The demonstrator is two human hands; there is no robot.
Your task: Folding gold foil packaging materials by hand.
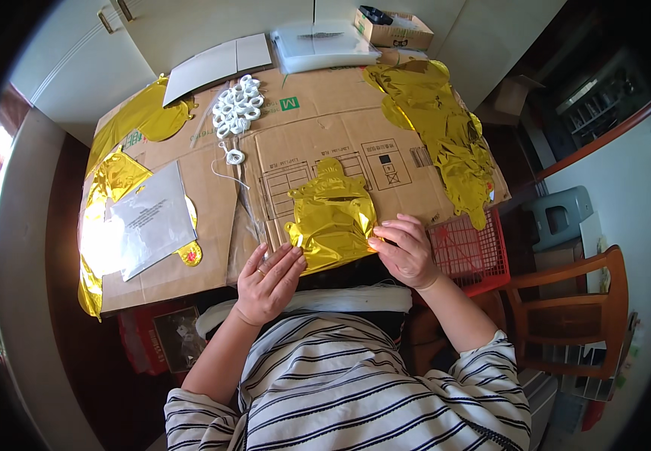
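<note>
A flat, uninflated gold foil balloon [331, 214] with small tabs lies on the cardboard at the table's near edge, its surface creased. My left hand [269, 284] rests on its lower left corner, fingers stretched out and side by side. At the lower right corner, my right hand [406, 254] pinches the foil edge between thumb and fingers. Beyond the balloon sits a small coil of white string [234, 156] with a loose end trailing toward the foil.
Several white string coils [236, 107] are heaped farther back. More gold foil balloons [440, 124] lie at the right. A clear plastic bag [152, 218] covers foil at the left. Grey boards [220, 64], a plastic stack [324, 49] and a box [393, 31] line the back. A red basket [472, 252] stands below.
</note>
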